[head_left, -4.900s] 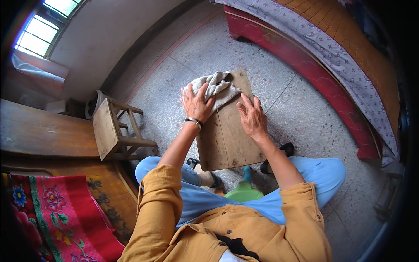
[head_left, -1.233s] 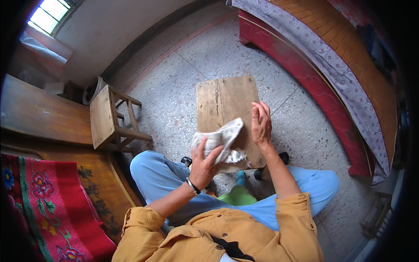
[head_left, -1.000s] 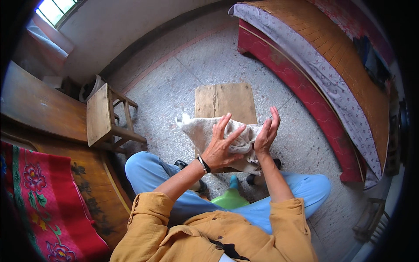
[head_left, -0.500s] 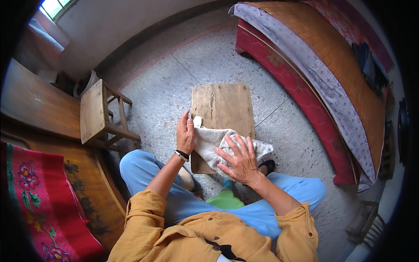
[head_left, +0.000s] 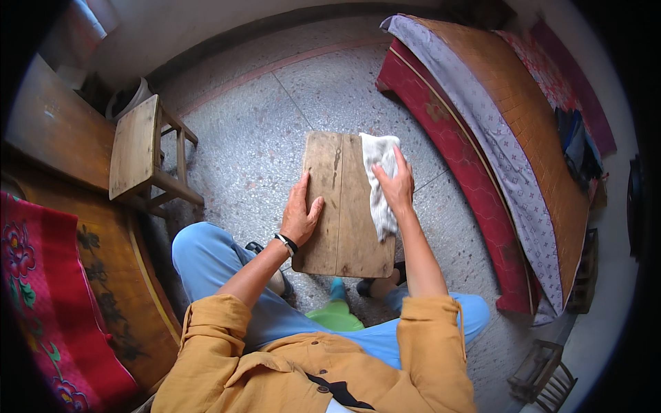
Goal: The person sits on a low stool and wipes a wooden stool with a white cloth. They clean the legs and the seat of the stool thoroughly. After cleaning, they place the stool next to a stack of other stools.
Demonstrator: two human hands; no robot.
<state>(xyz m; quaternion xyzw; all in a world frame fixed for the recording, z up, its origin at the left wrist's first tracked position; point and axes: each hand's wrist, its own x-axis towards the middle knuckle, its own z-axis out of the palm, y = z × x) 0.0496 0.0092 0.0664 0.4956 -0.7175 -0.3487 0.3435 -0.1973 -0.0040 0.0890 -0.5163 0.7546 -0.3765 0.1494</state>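
Two bare hands at a rectangular brown wooden board [head_left: 322, 246] of two planks with rounded corners, seen from above. The task's cloth, a rumpled off-white strip of fabric [head_left: 381, 215], lies lengthwise along the board's right edge, from the far right corner nearly to the near right corner. The right hand [head_left: 398, 184] presses on the cloth's far half, its thumb set apart from the fingers; whether it pinches a fold cannot be told. The left hand [head_left: 301, 217] rests at the middle of the board's left edge, fingers extended along that edge and thumb spread over the top surface, apart from the cloth. A black band and a pale band [head_left: 286, 244] encircle the left wrist. Beneath the board extends a grey speckled floor [head_left: 241, 151]. Left of the board's left edge stands a small wooden stool [head_left: 135, 146]; well beyond its right edge runs a red bed frame [head_left: 454, 138]. A light green object [head_left: 335, 319] shows below the near edge, between light blue trouser legs [head_left: 213, 255].
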